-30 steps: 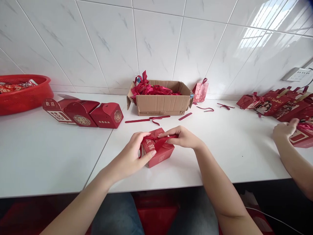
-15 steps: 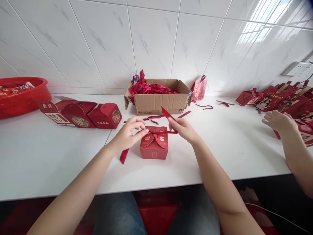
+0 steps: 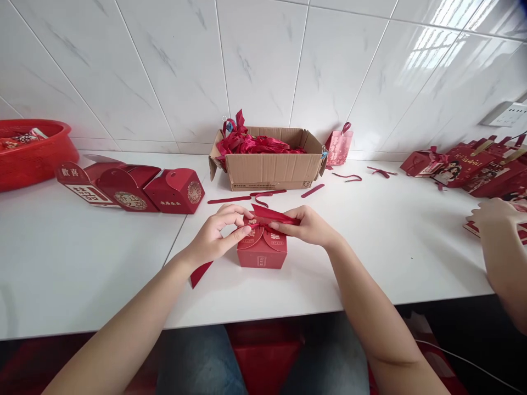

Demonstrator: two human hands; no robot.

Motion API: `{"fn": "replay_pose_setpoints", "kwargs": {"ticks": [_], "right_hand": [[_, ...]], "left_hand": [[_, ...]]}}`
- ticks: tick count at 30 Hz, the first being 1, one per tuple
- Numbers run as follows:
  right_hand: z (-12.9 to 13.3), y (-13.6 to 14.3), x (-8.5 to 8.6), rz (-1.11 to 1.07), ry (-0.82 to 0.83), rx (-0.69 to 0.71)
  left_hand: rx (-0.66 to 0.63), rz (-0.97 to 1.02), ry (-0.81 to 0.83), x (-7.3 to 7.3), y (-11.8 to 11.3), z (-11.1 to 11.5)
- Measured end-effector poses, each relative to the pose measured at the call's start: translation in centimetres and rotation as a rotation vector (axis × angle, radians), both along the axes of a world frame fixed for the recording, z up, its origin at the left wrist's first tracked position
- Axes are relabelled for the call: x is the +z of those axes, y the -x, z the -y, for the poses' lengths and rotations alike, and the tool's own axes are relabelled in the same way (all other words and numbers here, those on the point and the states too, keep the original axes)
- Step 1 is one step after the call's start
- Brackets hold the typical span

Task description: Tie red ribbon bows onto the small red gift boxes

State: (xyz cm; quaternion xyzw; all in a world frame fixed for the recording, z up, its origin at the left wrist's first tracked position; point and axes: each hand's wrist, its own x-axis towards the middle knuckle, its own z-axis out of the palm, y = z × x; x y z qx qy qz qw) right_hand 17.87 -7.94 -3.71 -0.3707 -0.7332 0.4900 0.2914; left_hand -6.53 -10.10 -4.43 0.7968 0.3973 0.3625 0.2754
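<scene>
A red gift box (image 3: 262, 255) with gold lettering and curved top flaps stands on the white table in front of me. Across its top runs a red ribbon (image 3: 272, 213). At the box's left top edge, my left hand (image 3: 218, 233) pinches the ribbon between thumb and fingers; a loose ribbon end (image 3: 201, 273) hangs out below that hand. My right hand (image 3: 310, 226) is closed on the ribbon at the right of the top, its thumb reaching in toward the middle. The fingers partly cover the crossing of the ribbon.
Behind the box stands a cardboard carton (image 3: 272, 170) heaped with red ribbons. Red boxes (image 3: 173, 192) line up at left beside a red basin (image 3: 37, 159). Ribbon scraps (image 3: 228, 200) lie near the carton. At far right, another person's hand (image 3: 496, 214) is among red gift bags (image 3: 465, 164).
My right hand has lowered the ribbon end it held raised and moved its thumb in over the box top. My left hand still pinches ribbon. The other person's hand has moved down.
</scene>
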Motion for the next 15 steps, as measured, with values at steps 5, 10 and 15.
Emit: {"fn": "replay_pose_setpoints", "kwargs": {"ticks": [5, 10, 15], "right_hand": [[-0.4, -0.3, -0.3, 0.037, -0.016, -0.030], [-0.7, -1.5, 0.1, 0.087, -0.016, -0.022], [-0.8, -2.7, 0.6, 0.182, -0.009, -0.022]], "left_hand": [[0.008, 0.011, 0.007, 0.0, -0.1, 0.2], [0.000, -0.042, 0.005, -0.1, 0.1, 0.0], [0.016, -0.062, -0.021, -0.2, 0.3, -0.3]]}}
